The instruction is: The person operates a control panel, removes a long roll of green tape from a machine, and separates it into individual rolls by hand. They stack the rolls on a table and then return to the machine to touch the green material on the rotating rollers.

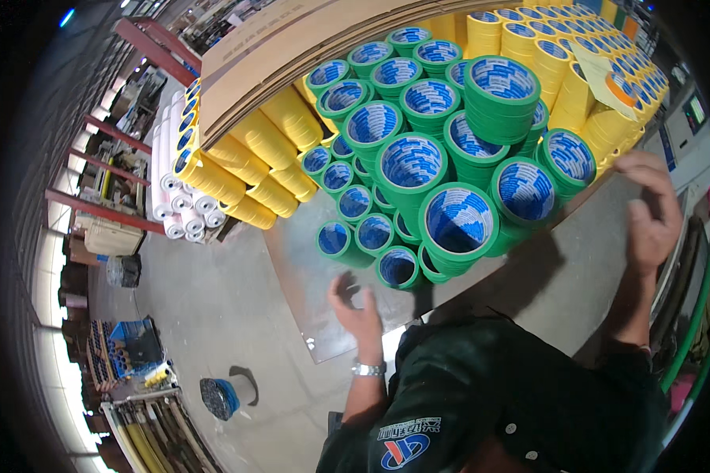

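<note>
Stacks of green tape rolls [410, 162] with blue-printed cores stand crowded on a metal-topped table [292, 260]. My left hand [359, 311] is just in front of the near left stacks, thumb and fingers apart, holding nothing. Out to the right, my right hand [651, 213] is raised beside the table edge with its fingers spread and slightly bent, also without anything in it. The nearest thing to it is a green stack [569, 158] at the right end of the group. One tall green stack [501, 91] rises above the others at the back.
Yellow tape rolls [560, 67] fill the back right, and more yellow stacks [248, 162] lie on their sides at the left under flat cardboard sheets [268, 47]. White film rolls [177, 201] are piled beyond. On the floor stand a bucket-like black and blue container [219, 398] and a blue crate [134, 347].
</note>
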### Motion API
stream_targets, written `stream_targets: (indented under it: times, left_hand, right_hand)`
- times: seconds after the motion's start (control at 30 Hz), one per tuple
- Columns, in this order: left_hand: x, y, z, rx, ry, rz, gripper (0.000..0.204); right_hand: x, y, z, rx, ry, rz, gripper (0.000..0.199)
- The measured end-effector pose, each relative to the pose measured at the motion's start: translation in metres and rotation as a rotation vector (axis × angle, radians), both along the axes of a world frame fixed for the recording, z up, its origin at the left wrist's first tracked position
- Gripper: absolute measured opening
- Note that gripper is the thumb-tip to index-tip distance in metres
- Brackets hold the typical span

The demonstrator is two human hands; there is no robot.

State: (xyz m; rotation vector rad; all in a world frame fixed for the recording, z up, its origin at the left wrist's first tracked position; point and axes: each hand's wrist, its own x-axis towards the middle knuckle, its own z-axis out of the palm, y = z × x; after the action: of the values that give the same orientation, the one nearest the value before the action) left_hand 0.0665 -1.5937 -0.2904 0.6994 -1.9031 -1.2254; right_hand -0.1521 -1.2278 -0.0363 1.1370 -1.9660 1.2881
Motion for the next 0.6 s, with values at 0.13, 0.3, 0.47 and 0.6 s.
stream_targets:
  times: [0.13, 0.3, 0.47, 0.6]
  left_hand:
    - [0.02, -0.03, -0.065, 0.227, -0.252, 0.225, 0.078]
    - [-0.001, -0.046, -0.155, 0.376, -0.328, 0.253, 0.099]
    - [-0.053, -0.073, -0.194, 0.191, -0.314, 0.259, 0.096]
    - [-0.082, -0.09, -0.193, 0.235, -0.219, 0.217, 0.078]
  right_hand:
    - [-0.041, 0.095, -0.068, -0.222, -0.235, -0.316, 0.021]
    - [-0.05, 0.156, -0.189, 0.038, -0.608, -0.486, 0.021]
    - [0.035, 0.151, -0.31, 0.272, -0.89, -0.304, 0.008]
    - [0.117, 0.131, -0.349, 0.704, -0.969, -0.195, 0.007]
